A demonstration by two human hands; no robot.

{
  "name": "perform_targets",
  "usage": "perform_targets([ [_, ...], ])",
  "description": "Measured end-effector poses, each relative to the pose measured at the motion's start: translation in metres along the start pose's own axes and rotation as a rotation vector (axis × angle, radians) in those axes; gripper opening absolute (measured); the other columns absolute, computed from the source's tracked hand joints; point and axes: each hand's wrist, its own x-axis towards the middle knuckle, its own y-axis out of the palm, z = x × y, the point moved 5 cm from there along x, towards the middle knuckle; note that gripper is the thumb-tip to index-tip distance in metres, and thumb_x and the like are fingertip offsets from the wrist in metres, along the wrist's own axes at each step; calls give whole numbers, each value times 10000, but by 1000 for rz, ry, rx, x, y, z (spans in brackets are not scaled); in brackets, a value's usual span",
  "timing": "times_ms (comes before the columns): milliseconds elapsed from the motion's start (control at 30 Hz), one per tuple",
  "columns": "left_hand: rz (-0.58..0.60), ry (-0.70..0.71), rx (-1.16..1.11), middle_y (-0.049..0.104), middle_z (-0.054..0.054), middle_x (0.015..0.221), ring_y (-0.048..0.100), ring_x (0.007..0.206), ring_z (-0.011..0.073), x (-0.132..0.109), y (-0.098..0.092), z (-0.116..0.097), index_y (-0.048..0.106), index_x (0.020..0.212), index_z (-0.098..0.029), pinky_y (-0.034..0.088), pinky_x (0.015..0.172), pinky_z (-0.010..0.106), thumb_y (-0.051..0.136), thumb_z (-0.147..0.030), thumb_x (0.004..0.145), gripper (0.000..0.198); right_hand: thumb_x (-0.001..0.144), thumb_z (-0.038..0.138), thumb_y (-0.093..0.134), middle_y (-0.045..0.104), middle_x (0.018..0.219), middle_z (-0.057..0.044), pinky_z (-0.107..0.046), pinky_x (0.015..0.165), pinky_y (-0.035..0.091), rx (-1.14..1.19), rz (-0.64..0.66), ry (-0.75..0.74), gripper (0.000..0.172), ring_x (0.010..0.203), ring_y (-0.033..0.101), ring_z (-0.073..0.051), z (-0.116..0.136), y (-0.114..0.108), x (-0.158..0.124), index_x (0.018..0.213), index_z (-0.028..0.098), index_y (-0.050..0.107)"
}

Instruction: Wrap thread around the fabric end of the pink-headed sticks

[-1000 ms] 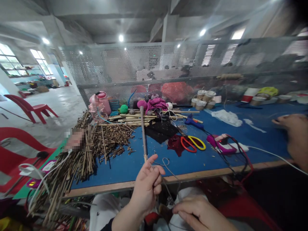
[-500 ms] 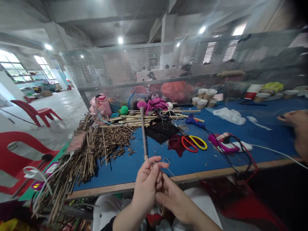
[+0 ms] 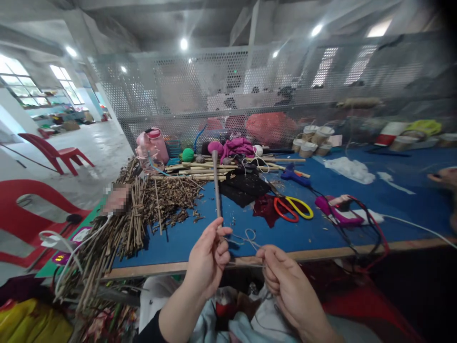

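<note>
Contents of the brown paper cups (image 3: 314, 140) on the blue tabletop (image 3: 321, 233) are hidden. Your left hand's (image 3: 207, 257) fingers grip the thin wooden stick (image 3: 216, 186) upright over the near edge. Your right hand (image 3: 285, 281), now drawn apart, pinches the pale string (image 3: 246, 237).

Left hand (image 3: 207, 259) and right hand (image 3: 290, 285) are bare; a dark fabric sleeve (image 3: 149, 333) edges the left arm at the frame's bottom.

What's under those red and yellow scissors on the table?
A dark red cloth lies under the red handle of the scissors, with the blue table beneath. Anything hidden below that cloth cannot be seen.
</note>
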Motion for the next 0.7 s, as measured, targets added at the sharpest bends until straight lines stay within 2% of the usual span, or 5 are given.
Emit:
perform_targets([
  [200, 60, -92, 45, 567, 56, 966, 366, 503, 24, -6, 1, 11, 482, 1151, -175, 233, 397, 134, 590, -162, 723, 441, 769, 498, 566, 354, 485, 66, -166, 377, 209, -225, 26, -60, 341, 401, 256, -54, 23, 6, 3, 869, 173, 590],
  [300, 138, -89, 212, 566, 39, 937, 353, 484, 12, -7, 2, 13, 511, 1125, -179, 201, 388, 131, 598, -249, 771, 371, 782, 456, 556, 594, 689, -30, -219, 573, 413, -521, 148, -188, 307, 632, 524, -134, 49, 19, 4, 792, 163, 647],
  [367, 217, -118, 320, 552, 6, 750, 328, 448, 10, -6, 2, 17, 545, 1058, -145, 217, 391, 137, 611, -311, 775, 335, 794, 454, 532, 625, 762, -46, -253, 679, 435, -615, 188, -245, 315, 737, 556, -168, 63, 24, 5, 779, 163, 653],
  [533, 203, -133, 449, 491, -34, 578, 348, 419, 27, -3, -7, 20, 589, 961, -125, 286, 399, 156, 652, -352, 731, 329, 830, 481, 481, 408, 533, 55, -187, 440, 322, -548, 186, -195, 328, 446, 361, -73, 80, 22, 10, 931, 176, 549],
  [700, 149, -37, 494, 619, 59, 910, 506, 605, 78, -3, -6, 3, 640, 1026, -162, 381, 484, 170, 601, -229, 745, 292, 831, 472, 497, 288, 515, 81, -178, 381, 168, -536, 322, -143, 287, 424, 218, -54, 97, 33, 9, 854, 186, 506],
])
